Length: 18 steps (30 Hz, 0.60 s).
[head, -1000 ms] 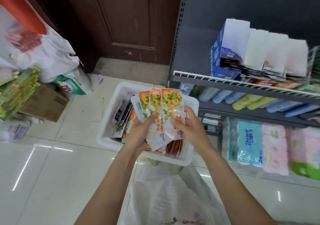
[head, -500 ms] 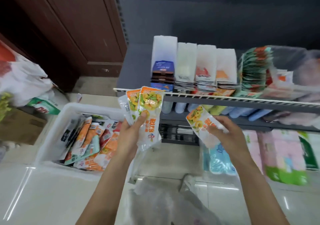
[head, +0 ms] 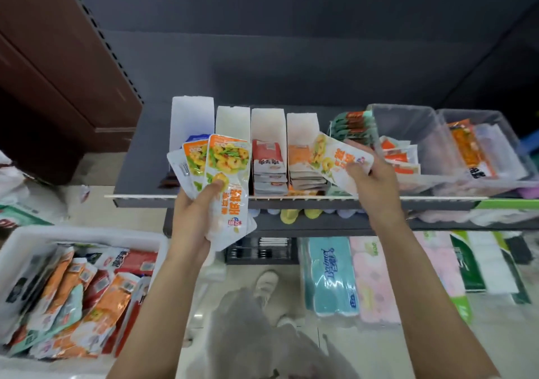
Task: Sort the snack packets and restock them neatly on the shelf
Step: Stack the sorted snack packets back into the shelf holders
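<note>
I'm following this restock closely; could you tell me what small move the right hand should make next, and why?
Probably lower the single packet in the right hand into the fourth white box, whose orange packets look like a match. It already hangs just right of that box, while the left hand holds the remaining packets.

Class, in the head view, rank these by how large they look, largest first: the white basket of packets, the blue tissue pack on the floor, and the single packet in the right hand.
1. White basket
2. Blue tissue pack
3. Single packet, held by the right hand

Differing distances from the camera make true sizes unsure.
</note>
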Motion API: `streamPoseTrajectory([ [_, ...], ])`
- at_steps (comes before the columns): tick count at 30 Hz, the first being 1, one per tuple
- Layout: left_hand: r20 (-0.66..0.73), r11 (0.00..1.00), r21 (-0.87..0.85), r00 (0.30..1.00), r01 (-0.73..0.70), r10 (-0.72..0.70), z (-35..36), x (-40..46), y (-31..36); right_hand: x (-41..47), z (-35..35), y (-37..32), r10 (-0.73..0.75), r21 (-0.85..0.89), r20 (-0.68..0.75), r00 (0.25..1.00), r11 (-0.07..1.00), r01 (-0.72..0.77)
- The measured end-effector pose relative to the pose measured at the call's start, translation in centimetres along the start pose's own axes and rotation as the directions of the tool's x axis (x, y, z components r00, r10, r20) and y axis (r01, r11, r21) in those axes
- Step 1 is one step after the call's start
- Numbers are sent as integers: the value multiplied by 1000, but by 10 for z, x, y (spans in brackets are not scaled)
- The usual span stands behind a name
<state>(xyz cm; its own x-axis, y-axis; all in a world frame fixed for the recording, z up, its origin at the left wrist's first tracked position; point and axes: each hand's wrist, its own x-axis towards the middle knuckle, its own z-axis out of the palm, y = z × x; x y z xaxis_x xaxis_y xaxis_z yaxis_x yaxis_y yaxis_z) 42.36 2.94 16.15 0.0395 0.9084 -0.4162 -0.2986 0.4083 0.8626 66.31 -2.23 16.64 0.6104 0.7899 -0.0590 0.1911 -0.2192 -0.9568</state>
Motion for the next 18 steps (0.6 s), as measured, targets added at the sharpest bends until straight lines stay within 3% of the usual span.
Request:
streamPoseTrajectory([
  [1, 6, 1000, -7, 1000, 7, -7, 7, 10, 2, 12, 5, -3, -157, -245, 18, 987, 957, 156],
  [3, 36, 999, -12, 999, 33, -32, 20, 29, 6, 36, 16, -2, -324, -591, 78, 943, 747, 306],
  [7, 147, 999, 14, 989, 30, -32, 39, 60, 14, 71, 50, 11, -353, -737, 315, 881, 494, 461],
  [11, 186, 998, 53, 981, 42, -51, 54, 82, 16, 89, 69, 35, -242, -771, 516, 822, 287, 569],
  [13, 196, 994, 96, 979, 44, -62, 59, 90, 16, 89, 67, 46, -192, -723, 578, 793, 330, 606],
  [15, 204, 992, 119, 977, 43, -66, 63, 94, 15, 85, 62, 43, -148, -668, 592, 793, 460, 585],
  [16, 209, 991, 123, 976, 44, -69, 66, 95, 13, 81, 61, 38, -148, -620, 543, 827, 593, 514],
  [18, 209, 991, 129, 975, 45, -72, 74, 97, 9, 68, 62, 17, -52, -348, 362, 931, 919, 187],
])
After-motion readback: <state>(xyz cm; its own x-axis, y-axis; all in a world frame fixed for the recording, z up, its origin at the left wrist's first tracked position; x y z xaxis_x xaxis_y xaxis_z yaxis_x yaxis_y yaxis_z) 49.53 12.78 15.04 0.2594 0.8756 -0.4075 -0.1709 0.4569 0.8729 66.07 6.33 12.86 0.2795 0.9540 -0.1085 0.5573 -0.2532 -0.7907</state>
